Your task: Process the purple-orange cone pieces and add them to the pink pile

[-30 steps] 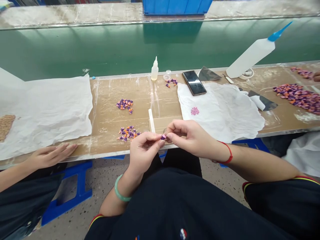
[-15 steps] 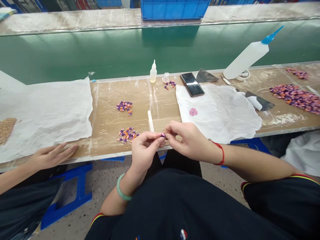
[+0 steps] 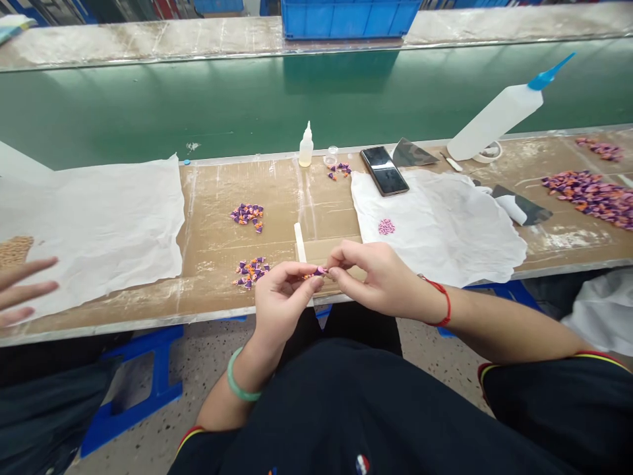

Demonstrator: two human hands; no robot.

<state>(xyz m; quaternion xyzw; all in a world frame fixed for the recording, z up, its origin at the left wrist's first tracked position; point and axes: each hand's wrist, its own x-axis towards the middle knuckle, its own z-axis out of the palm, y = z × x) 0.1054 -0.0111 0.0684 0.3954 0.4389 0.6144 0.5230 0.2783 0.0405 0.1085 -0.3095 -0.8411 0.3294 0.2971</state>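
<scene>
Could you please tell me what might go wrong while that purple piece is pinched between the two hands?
1. The small purple piece is pinched by the fingertips of the left hand and right hand, at the front edge of the table; a slip could drop it to the lap or floor.
2. The near pile of pieces lies close to the left hand; a nudge might scatter it.

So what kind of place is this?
Most likely a factory work line. A long green belt runs behind a shared bench, heaps of tiny purple and orange pieces lie on it with a small bottle, and another person's hand shows further along.
</scene>
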